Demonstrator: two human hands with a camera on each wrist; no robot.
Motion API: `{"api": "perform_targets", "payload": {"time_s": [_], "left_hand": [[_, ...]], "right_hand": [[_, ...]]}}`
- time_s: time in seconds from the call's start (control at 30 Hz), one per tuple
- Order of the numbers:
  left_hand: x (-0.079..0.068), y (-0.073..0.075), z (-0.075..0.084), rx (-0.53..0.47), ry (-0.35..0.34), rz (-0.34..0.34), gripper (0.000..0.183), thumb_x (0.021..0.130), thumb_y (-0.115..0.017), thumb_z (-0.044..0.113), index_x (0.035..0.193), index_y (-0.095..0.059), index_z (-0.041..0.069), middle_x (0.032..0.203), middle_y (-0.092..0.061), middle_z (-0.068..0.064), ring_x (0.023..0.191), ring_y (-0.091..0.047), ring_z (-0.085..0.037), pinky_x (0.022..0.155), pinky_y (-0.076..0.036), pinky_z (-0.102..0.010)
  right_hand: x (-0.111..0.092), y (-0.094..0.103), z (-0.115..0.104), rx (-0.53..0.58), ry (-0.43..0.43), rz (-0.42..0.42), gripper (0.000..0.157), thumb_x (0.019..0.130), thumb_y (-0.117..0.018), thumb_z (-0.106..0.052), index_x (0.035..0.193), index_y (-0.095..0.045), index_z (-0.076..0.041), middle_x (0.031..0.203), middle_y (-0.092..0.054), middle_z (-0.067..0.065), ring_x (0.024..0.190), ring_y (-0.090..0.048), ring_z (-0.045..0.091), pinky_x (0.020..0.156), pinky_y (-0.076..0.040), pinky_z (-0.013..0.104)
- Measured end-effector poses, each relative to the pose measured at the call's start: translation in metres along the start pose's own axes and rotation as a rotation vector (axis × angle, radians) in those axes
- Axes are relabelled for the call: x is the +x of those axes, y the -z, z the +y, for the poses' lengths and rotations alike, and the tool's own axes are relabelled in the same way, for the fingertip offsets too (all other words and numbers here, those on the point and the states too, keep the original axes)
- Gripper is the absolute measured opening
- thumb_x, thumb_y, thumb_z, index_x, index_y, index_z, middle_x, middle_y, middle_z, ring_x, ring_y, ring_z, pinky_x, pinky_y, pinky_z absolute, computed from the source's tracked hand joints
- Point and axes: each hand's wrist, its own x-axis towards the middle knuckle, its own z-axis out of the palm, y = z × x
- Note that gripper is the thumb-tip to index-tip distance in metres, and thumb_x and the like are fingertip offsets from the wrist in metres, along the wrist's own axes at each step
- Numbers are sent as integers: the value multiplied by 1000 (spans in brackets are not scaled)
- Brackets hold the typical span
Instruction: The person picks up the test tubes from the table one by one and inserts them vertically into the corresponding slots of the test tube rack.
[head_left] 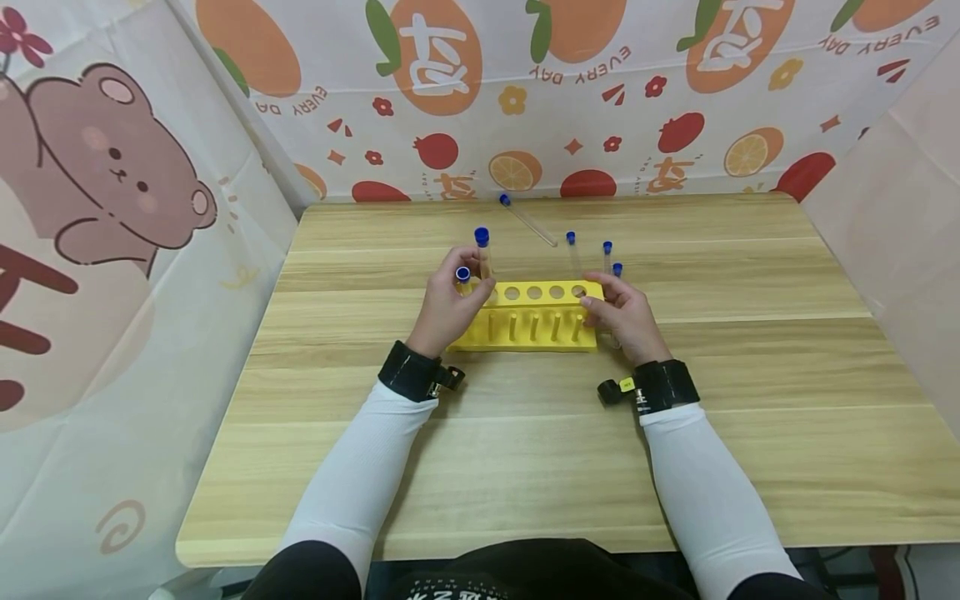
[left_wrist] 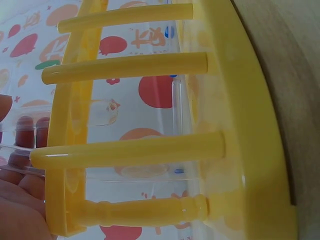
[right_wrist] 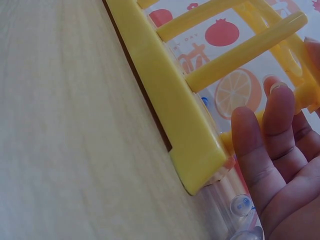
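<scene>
1. We count six blue-capped test tubes point(head_left: 531, 222), several lower ends hidden.
2. Our left grip point(head_left: 448, 304), at centre frame, pinches one tube point(head_left: 482, 240) and mostly hides another.
3. Our right grip point(head_left: 628, 315) holds the right end of the single yellow test-tube rack point(head_left: 534, 307), mid-frame on the worktop point(head_left: 540, 467).

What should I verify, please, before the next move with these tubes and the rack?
- Rack standing on table: ok.
- Right hand on rack's right end: ok.
- Left hand holding a blue-capped tube: ok.
- Tube tip fully down: not ok; it stops just below the upper shelf.
- Free holes: ok, several show.
- Loose tube racked: not ok; it lies beyond the rack.
</scene>
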Motion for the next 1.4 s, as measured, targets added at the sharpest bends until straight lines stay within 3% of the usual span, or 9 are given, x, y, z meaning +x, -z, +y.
{"api": "perform_targets", "payload": {"time_s": [0.43, 1.1, 1.4], "left_hand": [[0, 1, 4, -9, 12, -4, 29, 93, -62, -2, 119, -52, -5, 107, -58, -21, 102, -57, -31, 92, -49, -47], [-1, 0, 3, -16, -1, 4, 27, 93, -63, -2, 117, -53, -7, 106, -58, -22, 102, -57, -33, 94, -48, -51], [-1, 0, 2, -30, 7, -7, 27, 93, -62, 0, 118, -53, -7, 107, -59, -21, 103, -57, -33, 94, -48, -51]], "right_hand": [[-1, -1, -3, -3, 3, 0, 42, 92, -71, -21, 133, -60, -17, 115, -63, 6, 89, -61, 17, 71, -57, 26], [0, 0, -1, -12, 0, 3, 51, 92, -71, -22, 138, -54, -7, 112, -64, 5, 86, -61, 17, 71, -57, 26], [0, 1, 1, 5, 4, -2, 49, 91, -71, -21, 136, -56, -10, 112, -64, 5, 84, -62, 16, 71, -57, 27]]}}
